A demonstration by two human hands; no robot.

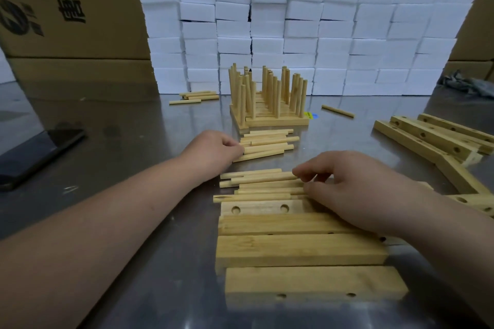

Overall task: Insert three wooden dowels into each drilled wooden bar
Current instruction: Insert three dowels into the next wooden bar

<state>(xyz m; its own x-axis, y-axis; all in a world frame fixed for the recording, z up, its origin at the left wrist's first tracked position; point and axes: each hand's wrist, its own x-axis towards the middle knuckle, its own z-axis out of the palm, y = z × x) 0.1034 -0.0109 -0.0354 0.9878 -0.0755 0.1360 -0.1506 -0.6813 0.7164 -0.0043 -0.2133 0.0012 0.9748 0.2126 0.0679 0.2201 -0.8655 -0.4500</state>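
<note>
A wall of white foam blocks [294, 21] and printed cardboard boxes [66, 8] closes off the back of a brushed steel worktop [133, 141], which is dull and faintly reflective.

Closest to the person lie several drilled bars [294, 251]. They are pale, square-edged and grainy, set side by side with their long axes running left to right. The farthest of them, the upturned bar [259, 208], shows two round holes facing up. More bars [427, 139] lie slantwise well to the right. Finished bars [267, 93] stand near the foam, their dowels upright.

Just beyond the upturned bar and parallel to it lies the near pile of dowels [256, 181], smooth, round, slim sticks. The right hand [347, 184] reaches in from the right and pinches one at its right end between thumb and forefinger. The holes are therefore just on the person's side of this hand, so it is likely the one placed to stand the dowel upright.

The left hand [213, 149] lies curled against the left ends of the far pile of dowels [267, 144]. Whether it grips one I cannot tell.
</note>
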